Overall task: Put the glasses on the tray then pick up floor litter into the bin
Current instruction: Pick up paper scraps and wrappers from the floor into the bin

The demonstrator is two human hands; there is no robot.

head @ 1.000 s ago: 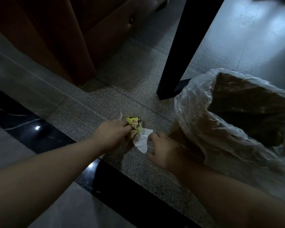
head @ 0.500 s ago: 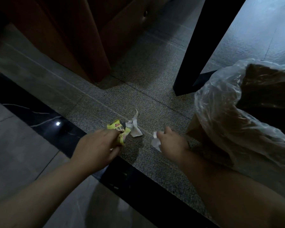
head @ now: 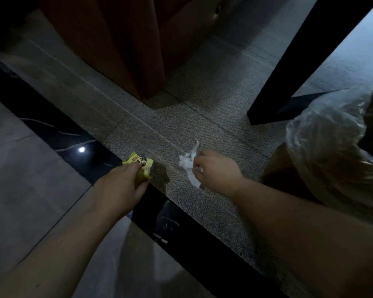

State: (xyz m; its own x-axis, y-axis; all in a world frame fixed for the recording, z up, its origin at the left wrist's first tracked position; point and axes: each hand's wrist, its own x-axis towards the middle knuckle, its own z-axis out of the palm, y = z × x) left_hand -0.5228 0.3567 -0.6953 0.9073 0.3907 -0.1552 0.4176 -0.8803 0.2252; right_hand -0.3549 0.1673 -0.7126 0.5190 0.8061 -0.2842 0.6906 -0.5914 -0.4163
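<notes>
My left hand (head: 125,183) grips a crumpled yellow wrapper (head: 139,163) just above the floor, by the edge of the grey carpet. My right hand (head: 218,171) is closed on white tissue paper (head: 188,166); one crumpled part sticks out to the left of the fingers and a strip hangs below them. The bin (head: 332,151), brown with a clear plastic liner, stands at the right, close beside my right forearm. No glasses or tray are in view.
A black table leg (head: 274,97) stands on the carpet behind the bin. A reddish-brown wooden cabinet (head: 121,46) fills the upper middle. A glossy black floor strip (head: 58,134) runs diagonally between the grey carpet and pale tiles at the left.
My left hand has drawn the yellow wrapper left, away from the tissue. My right hand has moved onto the loose white tissue on the carpet and closed on it. The view has shifted left.
</notes>
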